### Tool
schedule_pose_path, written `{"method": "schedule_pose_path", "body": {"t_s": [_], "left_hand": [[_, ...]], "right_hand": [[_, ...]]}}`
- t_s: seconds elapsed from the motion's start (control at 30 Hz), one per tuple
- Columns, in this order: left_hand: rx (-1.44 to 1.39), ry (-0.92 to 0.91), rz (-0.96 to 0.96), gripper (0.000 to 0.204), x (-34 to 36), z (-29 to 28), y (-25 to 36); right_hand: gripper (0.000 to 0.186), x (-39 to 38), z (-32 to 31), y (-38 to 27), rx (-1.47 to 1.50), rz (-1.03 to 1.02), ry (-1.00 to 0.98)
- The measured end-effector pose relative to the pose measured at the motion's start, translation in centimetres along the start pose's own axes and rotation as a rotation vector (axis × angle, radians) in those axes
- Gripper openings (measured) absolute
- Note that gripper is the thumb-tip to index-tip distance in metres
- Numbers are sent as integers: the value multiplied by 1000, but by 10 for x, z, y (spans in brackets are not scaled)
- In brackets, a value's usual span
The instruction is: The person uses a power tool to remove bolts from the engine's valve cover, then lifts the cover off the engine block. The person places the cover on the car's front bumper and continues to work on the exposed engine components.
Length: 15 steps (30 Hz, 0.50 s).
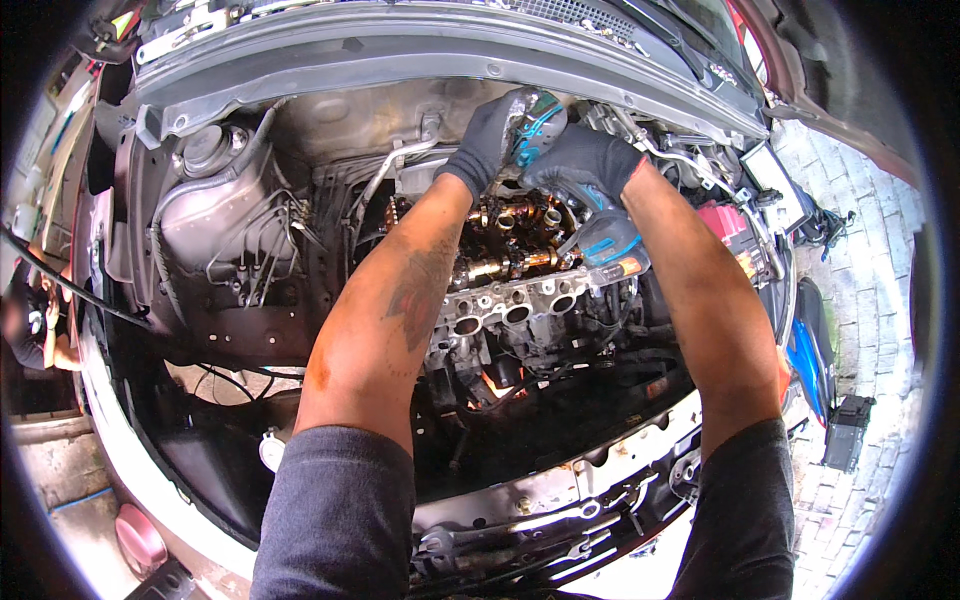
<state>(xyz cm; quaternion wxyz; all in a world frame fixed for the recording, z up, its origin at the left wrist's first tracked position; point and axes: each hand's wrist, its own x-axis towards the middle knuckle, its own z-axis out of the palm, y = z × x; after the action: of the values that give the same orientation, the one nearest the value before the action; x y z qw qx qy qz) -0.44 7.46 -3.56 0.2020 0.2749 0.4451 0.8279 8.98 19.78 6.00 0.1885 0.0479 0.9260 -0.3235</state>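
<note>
Both of my gloved hands are on a teal and black cordless power driver (540, 130) above the far side of an open engine. My right hand (585, 165) is wrapped round its handle, and the battery end hangs down toward the near edge of the engine. My left hand (495, 140) is closed on the head of the driver from the left. The tip of the tool is hidden behind my hands. Below lies the cylinder head (510, 310), with its oily camshafts (500, 262) exposed and round ports along its near face.
Several wrenches (590, 508) lie along the front crossmember. A red-topped part (725, 225) stands to the right of the engine. Black hoses and a strut tower (205, 150) are at left. A black case (848, 430) rests on the paving, and a pink basin (140, 535) sits lower left. Another person (35, 325) is at far left.
</note>
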Motion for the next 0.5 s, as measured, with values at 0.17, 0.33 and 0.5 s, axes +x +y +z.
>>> {"method": "schedule_pose_path", "body": {"t_s": [0.17,0.33,0.5], "left_hand": [[142,-6,51,45,-3,-6,3],[190,-37,107,40,-9,-13,6],[493,-136,430,39,-56,2,24]], "right_hand": [[38,5,2,0,109,143,-38],[42,12,4,14,-29,46,12],[48,-5,11,26,-70,-158,44]]}}
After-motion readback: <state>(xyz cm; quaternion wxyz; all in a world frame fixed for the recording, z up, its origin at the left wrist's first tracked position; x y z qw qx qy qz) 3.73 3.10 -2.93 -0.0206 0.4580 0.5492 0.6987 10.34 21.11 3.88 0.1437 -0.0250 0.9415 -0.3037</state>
